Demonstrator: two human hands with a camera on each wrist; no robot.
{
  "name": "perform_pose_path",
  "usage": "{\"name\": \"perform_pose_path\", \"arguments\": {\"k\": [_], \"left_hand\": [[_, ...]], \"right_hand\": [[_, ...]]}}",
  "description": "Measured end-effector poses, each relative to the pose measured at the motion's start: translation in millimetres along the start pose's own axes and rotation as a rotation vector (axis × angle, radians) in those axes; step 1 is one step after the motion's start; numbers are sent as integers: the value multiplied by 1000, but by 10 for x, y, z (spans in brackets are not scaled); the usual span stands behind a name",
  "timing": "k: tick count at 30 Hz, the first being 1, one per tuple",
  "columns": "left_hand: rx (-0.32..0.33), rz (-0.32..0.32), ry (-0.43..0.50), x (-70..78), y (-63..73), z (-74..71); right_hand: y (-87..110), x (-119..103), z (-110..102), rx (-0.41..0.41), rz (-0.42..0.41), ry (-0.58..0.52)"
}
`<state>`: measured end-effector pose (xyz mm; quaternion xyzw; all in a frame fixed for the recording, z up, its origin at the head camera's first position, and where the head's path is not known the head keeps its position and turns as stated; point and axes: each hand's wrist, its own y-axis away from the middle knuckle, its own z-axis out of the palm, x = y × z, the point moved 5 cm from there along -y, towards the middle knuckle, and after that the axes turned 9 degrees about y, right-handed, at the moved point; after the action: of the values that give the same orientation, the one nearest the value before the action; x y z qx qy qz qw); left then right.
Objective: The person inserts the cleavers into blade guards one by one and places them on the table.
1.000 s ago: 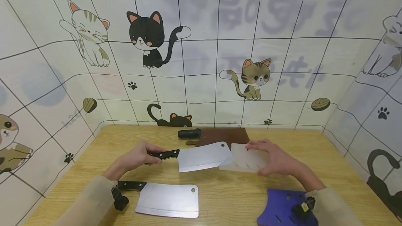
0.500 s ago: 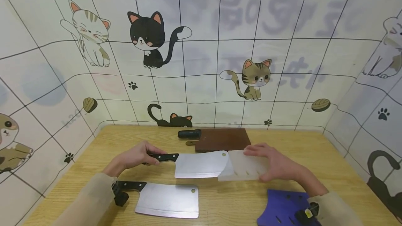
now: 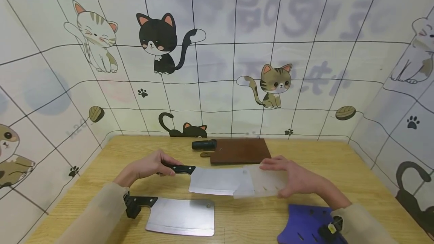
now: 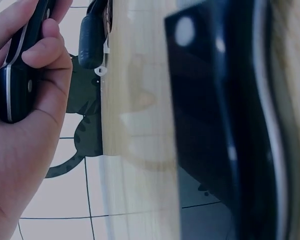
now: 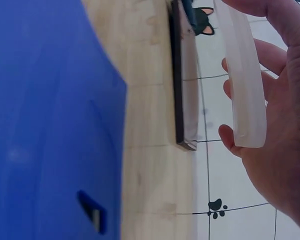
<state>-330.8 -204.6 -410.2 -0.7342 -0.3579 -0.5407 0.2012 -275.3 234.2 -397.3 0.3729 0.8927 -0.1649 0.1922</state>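
My left hand (image 3: pixel 152 165) grips the black riveted handle (image 4: pixel 17 87) of a cleaver, whose broad steel blade (image 3: pixel 213 180) points right. The blade's far end, with its hanging hole, sits inside a translucent white plastic blade sheath (image 3: pixel 269 182). My right hand (image 3: pixel 300 178) holds that sheath at its right end, thumb at the near edge and fingers at the far edge. In the right wrist view the sheath (image 5: pixel 245 85) shows edge-on between thumb and fingers. Both things are held over the wooden table, roughly level.
A second cleaver (image 3: pixel 183 215) lies in front, its black handle under my left wrist. A blue slotted plastic piece (image 3: pixel 301 219) lies below my right forearm. Behind the hands rests a brown flat rectangular piece (image 3: pixel 242 150) with a black handle (image 3: pixel 204 145) at its left.
The cleaver and sheath have come down and nearer. The blade has tilted level and its holed end has slid farther into the sheath. Both hands keep their hold.
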Motion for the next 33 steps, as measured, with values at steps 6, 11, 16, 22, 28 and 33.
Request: {"name": "perform_pose_path", "arguments": {"k": [6,11,16,22,28,33], "left_hand": [[-22,23,25,34,-54,3],[5,43,11,75,-82,1],[40,51,-15,90,-68,-14],[48,48,-16,132,-111,79],[49,64,-10,200,-230,187],[94,43,-21,178,-240,206]], "right_hand": [[9,-12,-61,-18,53,-19],[3,10,-108,-9,34,26],[-15,36,-101,-21,31,7],[-90,-60,-60,-17,-3,36],[-259,-136,7,-10,-16,37],[-297,-100,43,7,-7,36]]}}
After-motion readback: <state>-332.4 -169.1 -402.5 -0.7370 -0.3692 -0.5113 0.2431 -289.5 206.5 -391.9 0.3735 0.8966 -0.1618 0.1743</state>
